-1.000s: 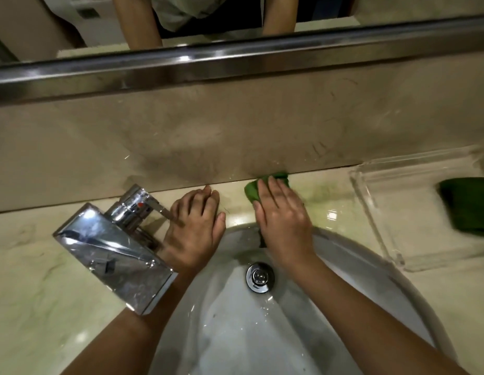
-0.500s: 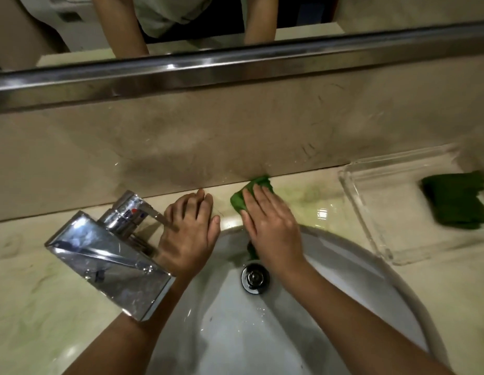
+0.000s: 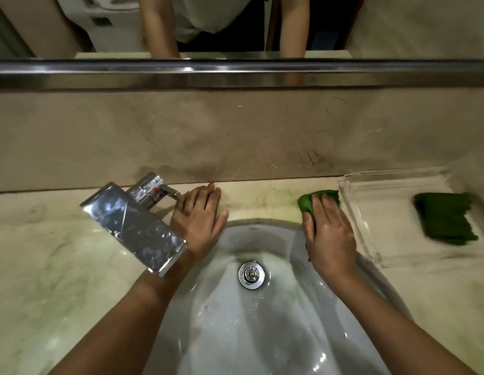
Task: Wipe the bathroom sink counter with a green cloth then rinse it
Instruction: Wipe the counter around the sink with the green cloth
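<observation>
A green cloth [image 3: 308, 201] lies on the pale marble counter [image 3: 262, 196] behind the white sink basin [image 3: 251, 315], at its right rear rim. My right hand [image 3: 329, 231] presses flat on the cloth, fingers pointing toward the wall; only the cloth's far end shows past my fingertips. My left hand [image 3: 200, 217] rests flat on the counter at the basin's left rear rim, next to the chrome faucet [image 3: 132, 223], fingers apart and holding nothing.
A clear plastic tray [image 3: 370, 239] sits on the counter right of the basin, with a second dark green cloth [image 3: 446, 217] in it. The chrome drain [image 3: 251, 274] is in the basin's middle. A stone backsplash and a mirror's metal ledge [image 3: 235, 74] rise behind.
My right hand has slid the green cloth to the right along the back of the counter, from behind the drain toward the clear tray. My left hand has stayed by the faucet.
</observation>
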`<state>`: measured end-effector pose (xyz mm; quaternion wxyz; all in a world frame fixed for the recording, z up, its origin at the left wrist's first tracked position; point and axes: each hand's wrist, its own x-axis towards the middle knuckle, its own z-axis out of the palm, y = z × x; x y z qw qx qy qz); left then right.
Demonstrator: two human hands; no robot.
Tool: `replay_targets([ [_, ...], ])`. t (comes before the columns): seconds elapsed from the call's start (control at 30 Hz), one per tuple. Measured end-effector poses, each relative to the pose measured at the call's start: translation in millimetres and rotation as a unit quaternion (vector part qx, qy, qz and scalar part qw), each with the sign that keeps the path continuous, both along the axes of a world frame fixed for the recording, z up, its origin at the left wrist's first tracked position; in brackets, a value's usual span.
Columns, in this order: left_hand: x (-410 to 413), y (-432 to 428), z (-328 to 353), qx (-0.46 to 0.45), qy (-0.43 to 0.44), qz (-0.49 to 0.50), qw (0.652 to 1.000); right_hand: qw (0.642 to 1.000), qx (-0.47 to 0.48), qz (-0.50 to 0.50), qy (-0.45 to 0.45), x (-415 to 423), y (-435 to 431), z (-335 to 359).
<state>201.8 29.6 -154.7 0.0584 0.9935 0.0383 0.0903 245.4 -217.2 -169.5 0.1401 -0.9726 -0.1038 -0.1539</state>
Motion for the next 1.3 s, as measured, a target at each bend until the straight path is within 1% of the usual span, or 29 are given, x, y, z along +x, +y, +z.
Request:
replay_targets([
  [0.1,-37.8,-18.4,1.0,-0.013,0.025,-0.035,0.999,0.999,0.012,0.027,0.027,0.6,-4.5,1.2],
  [0.17,-80.4,-34.6,5.5,-0.058,0.043,-0.069,0.995,0.998,0.037,0.038,0.038,0.8,-7.1,3.5],
  [0.2,-101.0,-40.2,8.7,-0.085,0.039,-0.066,0.993,0.997,0.046,0.038,0.039,1.7,-8.8,4.0],
  [0.27,-135.3,-35.7,18.3,-0.1,0.029,-0.031,0.994,0.997,0.062,0.042,0.035,2.7,-3.5,4.6],
  [0.4,-175.0,14.8,28.6,-0.074,0.012,0.09,0.993,0.993,0.075,0.083,0.042,-3.6,41.1,7.0],
  [0.5,-185.4,55.8,31.4,-0.099,-0.027,0.19,0.977,0.984,0.061,0.162,0.047,-15.2,95.5,9.4],
  [0.57,-179.9,76.2,29.0,-0.105,-0.044,0.235,0.965,0.973,0.064,0.214,0.06,-21.6,130.8,11.4],
  [0.63,-169.3,93.6,21.5,-0.098,-0.032,0.252,0.962,0.956,0.056,0.281,0.066,-28.2,155.0,15.1],
  [0.7,-159.3,104.5,12.1,-0.099,-0.006,0.252,0.963,0.938,0.03,0.332,0.1,-26.8,157.4,15.0],
  [0.73,-155.7,106.5,7.5,-0.099,0.005,0.249,0.963,0.935,0.024,0.335,0.115,-22.6,148.9,14.4],
  [0.77,-153.6,107.0,3.9,-0.093,0.013,0.247,0.964,0.942,0.029,0.316,0.11,-17.5,135.1,12.1],
  [0.87,-147.9,106.6,1.6,-0.079,0.019,0.247,0.966,0.979,0.063,0.186,0.051,1.0,82.7,8.7],
  [0.93,-147.8,106.5,1.2,-0.079,0.028,0.245,0.966,0.988,0.072,0.119,0.061,4.7,69.9,10.1],
  [0.97,-147.9,106.7,0.9,-0.079,0.03,0.246,0.966,0.989,0.08,0.103,0.065,3.6,75.9,11.7],
  [1.03,-147.9,107.0,1.4,-0.083,0.03,0.247,0.965,0.986,0.09,0.123,0.063,-2.3,102.2,12.2],
  [1.1,-148.5,106.0,1.7,-0.088,0.03,0.249,0.964,0.975,0.084,0.197,0.065,-15.1,136.5,10.2],
  [1.17,-148.5,105.6,2.2,-0.09,0.027,0.247,0.964,0.96,0.072,0.255,0.089,-27.2,161.2,12.3],
  [1.23,-149.2,105.9,2.6,-0.092,0.025,0.246,0.965,0.95,0.057,0.281,0.125,-27.9,162.2,16.0],
  [1.3,-150.1,105.6,2.6,-0.093,0.024,0.246,0.965,0.954,0.055,0.271,0.113,-18.3,138.6,15.0],
])
